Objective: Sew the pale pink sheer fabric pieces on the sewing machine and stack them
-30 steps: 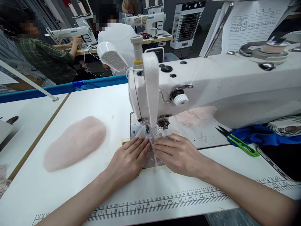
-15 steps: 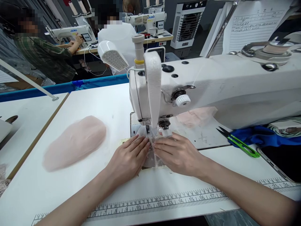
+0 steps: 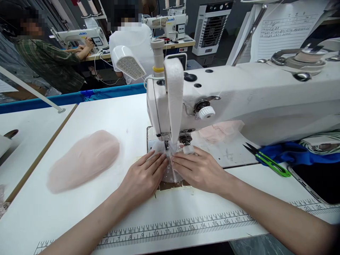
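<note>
A piece of thin, sheer fabric (image 3: 170,175) lies under the presser foot of a white sewing machine (image 3: 239,85), with a seam line running down its middle. My left hand (image 3: 147,173) lies flat on the fabric's left side, fingers stretched toward the needle. On the right side, my right hand (image 3: 199,170) rests flat as well, its fingertips close to the seam. Both hands press the fabric down rather than grip it. The fabric's far part is hidden behind the machine head.
Left on the table lies a stack of pale pink fabric pieces (image 3: 85,161); more pink fabric (image 3: 221,131) sits behind the needle. Green thread snips (image 3: 268,161), a blue cloth (image 3: 281,154) and a phone (image 3: 316,182) lie right. A printed ruler (image 3: 170,230) runs along the front. Two people work beyond.
The sheer fabric has slid away from me under the presser foot, so its near edge is closer to the needle. Both hands stay flat beside the seam, nearly in place.
</note>
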Motion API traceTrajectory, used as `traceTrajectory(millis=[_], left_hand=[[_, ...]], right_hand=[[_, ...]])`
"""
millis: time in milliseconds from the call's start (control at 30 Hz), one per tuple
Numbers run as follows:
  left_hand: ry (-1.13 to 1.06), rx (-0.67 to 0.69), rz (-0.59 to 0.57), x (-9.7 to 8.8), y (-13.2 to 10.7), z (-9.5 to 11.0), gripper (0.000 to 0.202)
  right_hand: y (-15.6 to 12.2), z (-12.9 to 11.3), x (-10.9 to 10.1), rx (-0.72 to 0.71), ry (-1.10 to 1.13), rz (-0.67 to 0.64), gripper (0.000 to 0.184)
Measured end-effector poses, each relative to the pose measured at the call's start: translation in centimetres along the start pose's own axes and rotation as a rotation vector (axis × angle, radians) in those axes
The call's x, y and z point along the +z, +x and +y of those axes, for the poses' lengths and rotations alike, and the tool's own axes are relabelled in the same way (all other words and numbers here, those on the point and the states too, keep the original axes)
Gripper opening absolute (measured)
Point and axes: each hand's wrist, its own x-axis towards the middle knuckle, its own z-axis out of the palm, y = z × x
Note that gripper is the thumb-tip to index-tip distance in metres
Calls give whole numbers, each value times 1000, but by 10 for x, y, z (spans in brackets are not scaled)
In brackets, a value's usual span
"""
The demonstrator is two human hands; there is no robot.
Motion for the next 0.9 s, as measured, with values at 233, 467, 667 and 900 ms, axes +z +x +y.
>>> traceTrajectory(millis=[233, 467, 667, 900], left_hand=[[-78, -41, 1, -1, -2, 0, 29], [-504, -476, -78, 4, 14, -12, 27], [-535, -462, -81, 2, 16, -15, 32], [-83, -116, -30, -6, 1, 4, 28]], right_hand=[[-1, -2, -3, 10, 37, 16, 18], [9, 5, -2, 493, 353, 67, 32], [10, 4, -5, 503, 408, 42, 28], [-2, -6, -7, 172, 234, -30, 20]])
